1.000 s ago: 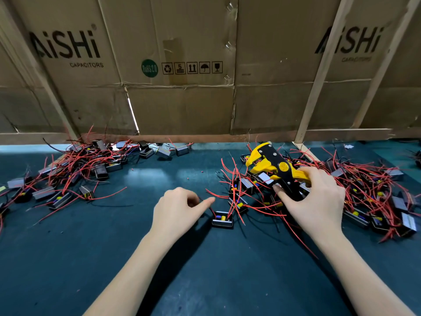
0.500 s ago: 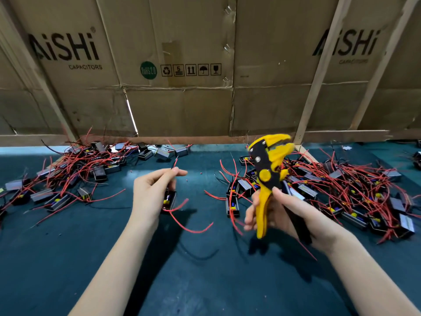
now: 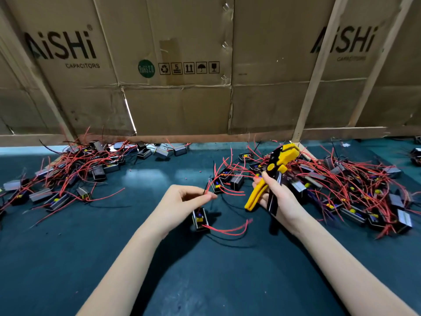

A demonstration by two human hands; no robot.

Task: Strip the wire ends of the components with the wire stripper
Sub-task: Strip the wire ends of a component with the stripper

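Wire stripper (image 3: 272,176) in right hand (image 3: 279,197), component (image 3: 200,218) hanging from left hand (image 3: 182,201).
Right grip holds the handles; left grip pinches a red wire (image 3: 206,194) above the worktop (image 3: 68,247).

Left hand (image 3: 182,201) at frame centre, thumb and forefinger pinched together; right hand (image 3: 276,197) right of centre, fingers curled, both forearms bare

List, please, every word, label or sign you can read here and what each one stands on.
"AiSHi" and "CAPACITORS": left cardboard panel.
"RoHS 2.0": green round sticker on the middle panel.
"5": one of the handling symbols beside it.
"AiSHi": right cardboard panel; the line beneath is too blurred to read.
Component markings: too small.
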